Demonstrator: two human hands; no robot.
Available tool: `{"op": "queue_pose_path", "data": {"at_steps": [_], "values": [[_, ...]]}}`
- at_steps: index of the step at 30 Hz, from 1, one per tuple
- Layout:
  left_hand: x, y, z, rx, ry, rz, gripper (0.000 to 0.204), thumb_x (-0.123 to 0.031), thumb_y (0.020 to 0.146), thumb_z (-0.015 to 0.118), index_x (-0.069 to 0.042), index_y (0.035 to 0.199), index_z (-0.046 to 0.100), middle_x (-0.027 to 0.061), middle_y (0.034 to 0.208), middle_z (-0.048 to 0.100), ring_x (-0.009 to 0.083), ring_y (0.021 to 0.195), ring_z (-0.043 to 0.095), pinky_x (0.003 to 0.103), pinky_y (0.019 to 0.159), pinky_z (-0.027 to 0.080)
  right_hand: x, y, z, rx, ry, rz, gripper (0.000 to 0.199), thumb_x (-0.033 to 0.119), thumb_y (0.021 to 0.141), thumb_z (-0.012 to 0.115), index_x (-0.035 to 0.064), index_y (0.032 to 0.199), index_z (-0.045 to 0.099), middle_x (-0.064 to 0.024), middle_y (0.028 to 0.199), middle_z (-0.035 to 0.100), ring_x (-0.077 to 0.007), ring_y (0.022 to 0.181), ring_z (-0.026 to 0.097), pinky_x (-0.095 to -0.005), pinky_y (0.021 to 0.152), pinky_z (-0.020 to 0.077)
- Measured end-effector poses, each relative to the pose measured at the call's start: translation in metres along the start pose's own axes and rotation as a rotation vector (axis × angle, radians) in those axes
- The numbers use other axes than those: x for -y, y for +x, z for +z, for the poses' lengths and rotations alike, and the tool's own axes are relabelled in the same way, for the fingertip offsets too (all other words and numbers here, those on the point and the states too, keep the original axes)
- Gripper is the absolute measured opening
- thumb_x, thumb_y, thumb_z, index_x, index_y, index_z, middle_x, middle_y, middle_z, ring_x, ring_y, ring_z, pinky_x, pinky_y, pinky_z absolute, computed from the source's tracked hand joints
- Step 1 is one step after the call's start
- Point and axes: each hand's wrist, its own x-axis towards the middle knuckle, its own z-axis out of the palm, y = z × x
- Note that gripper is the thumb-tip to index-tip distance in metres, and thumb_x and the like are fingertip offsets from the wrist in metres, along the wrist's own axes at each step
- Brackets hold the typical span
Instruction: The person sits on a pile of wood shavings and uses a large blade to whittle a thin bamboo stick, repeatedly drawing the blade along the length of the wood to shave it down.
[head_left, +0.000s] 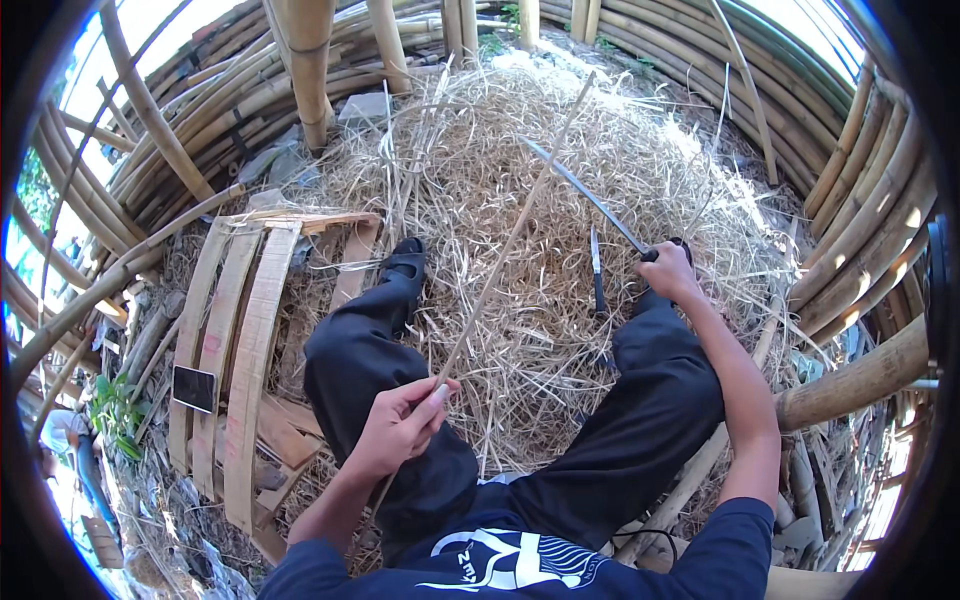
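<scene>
My left hand [408, 425] pinches a long thin bamboo strip [510, 245] near its lower end, above my left thigh. The strip slants up and away to the right, over the heap of shavings. In my right hand [670, 272], held out by my right knee, is the dark handle of a long-bladed knife [590, 195]. Its blade points away and to the left, and its tip lies close to the strip; whether they touch I cannot tell. A smaller knife [597, 275] with a black handle lies on the shavings between my feet.
Pale bamboo shavings [500, 130] cover the ground ahead. To the left is a wooden slat crate [262, 340] with a phone [194, 389] on it. Bamboo poles [305, 60] stand upright, and stacked poles [680, 60] line the back. A thick pole [855, 375] juts in beside my right elbow.
</scene>
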Motion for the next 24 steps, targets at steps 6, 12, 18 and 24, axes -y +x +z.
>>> {"op": "queue_pose_path", "data": {"at_steps": [6, 12, 18, 24], "values": [[-0.002, 0.004, 0.003, -0.009, -0.020, 0.035, 0.032, -0.012, 0.102, 0.043, 0.000, 0.130, 0.050, 0.0028, 0.071, 0.055, 0.0014, 0.040, 0.039, 0.018, 0.038, 0.035, -0.001, 0.004, 0.003, 0.073, 0.784, 0.339, 0.018, 0.017, 0.073, 0.068, 0.0005, 0.068, 0.062, -0.0073, 0.055, 0.055, -0.0158, 0.042, 0.053, -0.0335, 0.043, 0.0444], [-0.040, 0.029, 0.009, 0.009, 0.141, 0.194, 0.034, -0.012, 0.102, 0.043, 0.000, 0.134, 0.045, 0.0047, 0.072, 0.058, 0.0025, 0.040, 0.043, 0.017, 0.037, 0.037, 0.067, -0.023, -0.047, 0.079, 1.202, 0.338, 0.025, 0.017, 0.080, 0.071, 0.0129, 0.074, 0.047, 0.0038, 0.057, 0.044, -0.0083, 0.043, 0.043, -0.0271, 0.043, 0.0392], [-0.071, 0.091, 0.018, 0.121, 0.143, 0.252, 0.046, -0.012, 0.097, 0.053, 0.000, 0.140, 0.040, 0.0070, 0.087, 0.062, 0.0026, 0.044, 0.046, 0.018, 0.041, 0.042, 0.134, -0.053, -0.053, 0.115, 1.415, 0.112, 0.021, 0.017, 0.084, 0.071, 0.0070, 0.081, 0.052, 0.0013, 0.059, 0.048, -0.0078, 0.043, 0.044, -0.0240, 0.041, 0.0373], [-0.088, 0.136, 0.038, 0.244, 0.124, 0.206, 0.065, -0.010, 0.093, 0.058, 0.000, 0.148, 0.025, 0.0142, 0.109, 0.065, 0.0071, 0.054, 0.054, 0.023, 0.050, 0.051, 0.155, -0.056, -0.032, 0.093, 1.192, 0.005, 0.030, 0.027, 0.082, 0.074, -0.0001, 0.081, 0.060, -0.0057, 0.066, 0.059, -0.0098, 0.041, 0.050, -0.0241, 0.038, 0.0398]]}}
